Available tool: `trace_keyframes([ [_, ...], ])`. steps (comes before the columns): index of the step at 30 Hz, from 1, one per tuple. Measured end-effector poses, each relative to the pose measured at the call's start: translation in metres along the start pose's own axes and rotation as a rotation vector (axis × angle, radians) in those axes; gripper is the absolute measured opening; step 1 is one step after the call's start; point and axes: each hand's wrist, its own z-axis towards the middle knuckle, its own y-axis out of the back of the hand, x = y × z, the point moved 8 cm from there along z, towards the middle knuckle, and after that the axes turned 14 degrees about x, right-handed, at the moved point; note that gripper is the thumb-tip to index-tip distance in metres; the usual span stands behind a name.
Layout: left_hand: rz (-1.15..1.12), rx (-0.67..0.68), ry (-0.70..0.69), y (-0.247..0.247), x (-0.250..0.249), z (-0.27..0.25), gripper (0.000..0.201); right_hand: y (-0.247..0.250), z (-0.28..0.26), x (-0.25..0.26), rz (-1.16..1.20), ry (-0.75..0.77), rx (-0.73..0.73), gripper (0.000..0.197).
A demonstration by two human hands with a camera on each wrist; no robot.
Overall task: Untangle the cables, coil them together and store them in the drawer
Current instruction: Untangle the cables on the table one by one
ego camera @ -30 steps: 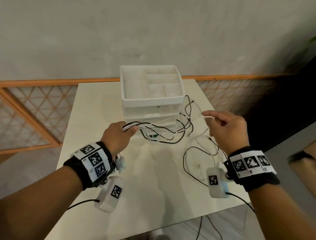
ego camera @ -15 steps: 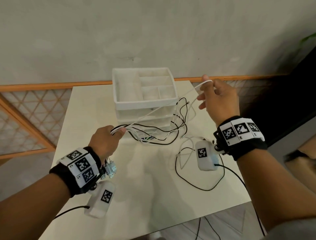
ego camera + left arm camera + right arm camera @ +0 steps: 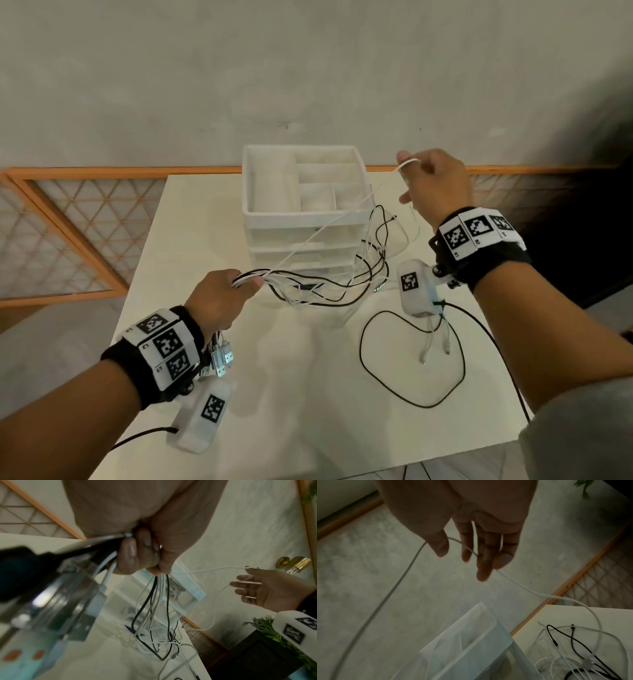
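My left hand (image 3: 222, 298) grips a bundle of black and white cables (image 3: 325, 286) in front of the white drawer unit (image 3: 301, 216). The wrist view shows the left hand (image 3: 145, 550) curled round the bundle (image 3: 154, 601). Several USB plugs (image 3: 221, 359) hang below that wrist. One white cable (image 3: 325, 229) runs from the bundle up to my right hand (image 3: 435, 185), raised beside the unit's top tray. In the right wrist view that cable (image 3: 539, 595) lies draped across the nearly straight fingers (image 3: 485, 555). The unit's drawers look closed.
A black cable (image 3: 361, 346) lies in a wide loop on the cream table (image 3: 291, 394) at the right, with two white connector ends (image 3: 435, 346) inside it. The tangle's loose ends hang right of the unit. A lattice panel (image 3: 68, 233) stands left of the table.
My right hand has risen from table height to beside the unit's top, drawing one white cable taut out of the bundle. The left hand kept its grip and barely moved.
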Motion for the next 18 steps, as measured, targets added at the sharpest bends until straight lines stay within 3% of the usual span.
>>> trace_keyframes([
  [2,-0.002,0.006,-0.009,0.000,-0.002,0.002,0.036,-0.007,0.009,-0.001,-0.069,-0.014,0.031,0.043],
  [5,-0.012,0.008,-0.009,-0.001,-0.002,0.004,0.035,-0.005,0.023,-0.007,-0.063,0.047,-0.071,0.034],
  [11,-0.005,0.017,-0.044,-0.006,-0.011,0.008,0.038,-0.008,0.043,-0.026,-0.161,0.049,-0.009,0.068],
  [14,-0.004,0.013,-0.104,-0.009,-0.021,0.006,0.031,-0.028,0.040,-0.060,-0.223,-0.008,0.171,0.083],
  [18,0.068,0.005,-0.226,-0.011,-0.043,-0.002,0.022,-0.064,0.006,-0.108,-0.524,-0.227,0.556,0.090],
])
